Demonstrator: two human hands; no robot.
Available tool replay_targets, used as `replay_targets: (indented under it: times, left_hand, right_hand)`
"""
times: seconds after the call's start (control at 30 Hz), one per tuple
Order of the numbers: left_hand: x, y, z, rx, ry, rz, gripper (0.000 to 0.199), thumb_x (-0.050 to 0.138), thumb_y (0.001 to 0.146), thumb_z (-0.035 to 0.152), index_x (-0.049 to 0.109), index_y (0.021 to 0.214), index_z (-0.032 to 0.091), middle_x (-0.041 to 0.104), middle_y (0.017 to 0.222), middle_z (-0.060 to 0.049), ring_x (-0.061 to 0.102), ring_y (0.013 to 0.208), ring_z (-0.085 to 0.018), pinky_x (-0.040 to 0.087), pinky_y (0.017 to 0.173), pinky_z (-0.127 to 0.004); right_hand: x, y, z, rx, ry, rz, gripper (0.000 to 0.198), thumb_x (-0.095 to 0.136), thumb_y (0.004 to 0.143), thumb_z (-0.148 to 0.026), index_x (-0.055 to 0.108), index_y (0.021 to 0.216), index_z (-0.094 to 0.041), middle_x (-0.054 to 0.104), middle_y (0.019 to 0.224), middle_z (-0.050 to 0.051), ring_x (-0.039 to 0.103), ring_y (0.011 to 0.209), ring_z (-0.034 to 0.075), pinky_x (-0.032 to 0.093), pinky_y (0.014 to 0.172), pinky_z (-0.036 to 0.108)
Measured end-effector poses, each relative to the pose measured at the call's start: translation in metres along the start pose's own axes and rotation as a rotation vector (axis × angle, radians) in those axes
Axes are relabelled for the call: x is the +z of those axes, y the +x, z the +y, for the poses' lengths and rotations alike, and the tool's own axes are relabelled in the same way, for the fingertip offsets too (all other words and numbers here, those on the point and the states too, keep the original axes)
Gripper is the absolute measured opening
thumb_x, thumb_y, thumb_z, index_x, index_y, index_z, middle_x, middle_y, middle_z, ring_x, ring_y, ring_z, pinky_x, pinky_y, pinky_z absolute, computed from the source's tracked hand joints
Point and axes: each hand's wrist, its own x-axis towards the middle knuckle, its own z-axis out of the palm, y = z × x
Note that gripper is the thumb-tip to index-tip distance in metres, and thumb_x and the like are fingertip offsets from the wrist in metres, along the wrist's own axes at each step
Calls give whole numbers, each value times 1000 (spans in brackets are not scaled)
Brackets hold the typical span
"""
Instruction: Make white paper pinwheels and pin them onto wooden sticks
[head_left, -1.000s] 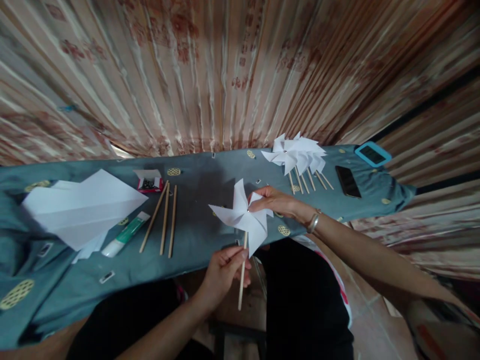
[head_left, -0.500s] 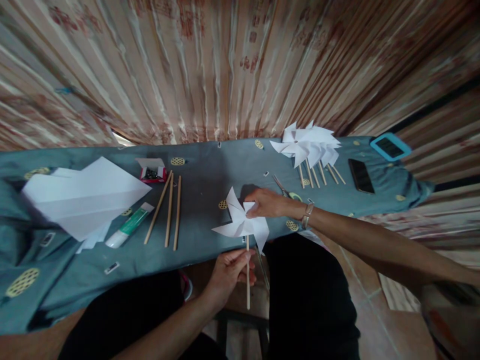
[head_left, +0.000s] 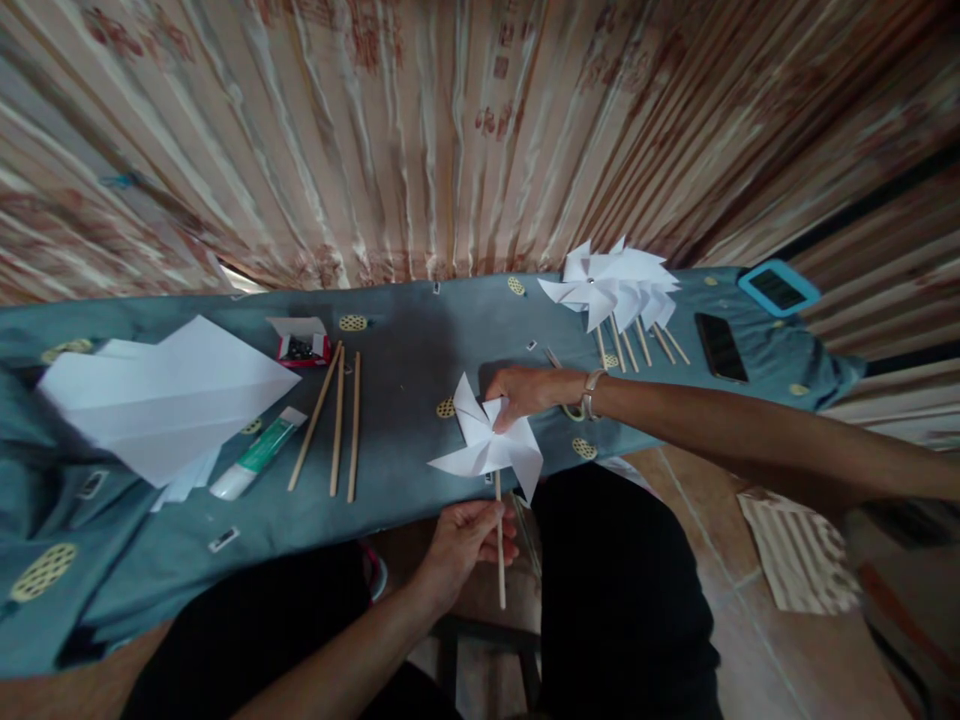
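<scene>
A white paper pinwheel (head_left: 480, 457) on a thin wooden stick (head_left: 501, 570) is held upright at the table's front edge. My left hand (head_left: 466, 540) pinches the stick below the paper blades. At the pinwheel's centre, my right hand (head_left: 529, 393) is closed on the paper, its thumb pressing the middle and its other fingers behind. The thumb covers the centre. Partly hidden by my right wrist, a pair of scissors (head_left: 571, 410) lies on the cloth.
Several finished pinwheels (head_left: 615, 285) overlap at the back right, near a black phone (head_left: 721, 347) and a blue-framed device (head_left: 780, 288). To the left lie three wooden sticks (head_left: 337, 420), a glue tube (head_left: 259, 453), an open box of pins (head_left: 303, 346) and white paper sheets (head_left: 172, 390).
My right forearm and wrist have swung up and now cover more of the scissors. The right hand stays at the pinwheel's centre, and the left hand keeps its hold on the stick.
</scene>
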Motion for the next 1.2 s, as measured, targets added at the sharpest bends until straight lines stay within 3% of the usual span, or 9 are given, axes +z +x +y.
replay_targets:
  times: [0.37, 0.57, 0.73, 0.93, 1.2]
  left_hand:
    - [4, 8, -2, -25, -27, -39, 57, 87, 48, 62, 69, 68, 12, 66, 62, -3, 65, 53, -15, 53, 56, -28]
    - [4, 8, -2, -6, -27, -62, 54, 86, 51, 60, 68, 66, 12, 65, 63, -2, 64, 53, -15, 53, 56, -29]
    - [4, 8, -2, -5, -38, -73, 56, 87, 48, 61, 68, 66, 11, 64, 62, -2, 63, 52, -14, 52, 55, -28]
    - [4, 9, -2, -4, -49, -83, 56, 86, 49, 62, 68, 66, 11, 63, 60, -1, 62, 51, -14, 52, 54, -29]
    - [4, 10, -4, -5, -72, -81, 57, 87, 49, 61, 69, 69, 11, 63, 60, -1, 62, 50, -13, 52, 53, -28]
  right_hand:
    - [-4, -1, -3, 29, -29, -28, 12, 78, 68, -25, 76, 74, -15, 71, 68, 1, 62, 65, 15, 39, 57, 24]
    - [-4, 0, -3, 56, 147, 39, 18, 86, 55, -26, 72, 60, -17, 66, 56, -2, 57, 57, 13, 39, 55, 25]
    - [-2, -1, -2, 54, 150, 34, 19, 87, 52, -26, 70, 57, -17, 63, 52, -3, 55, 53, 12, 37, 53, 25]
    - [4, -3, 0, 28, 231, 133, 21, 82, 55, -33, 69, 50, -18, 61, 47, -5, 52, 50, 10, 33, 50, 25]
    - [2, 2, 4, 46, 147, 33, 12, 79, 60, -26, 73, 63, -16, 65, 57, -2, 56, 58, 13, 39, 54, 25]
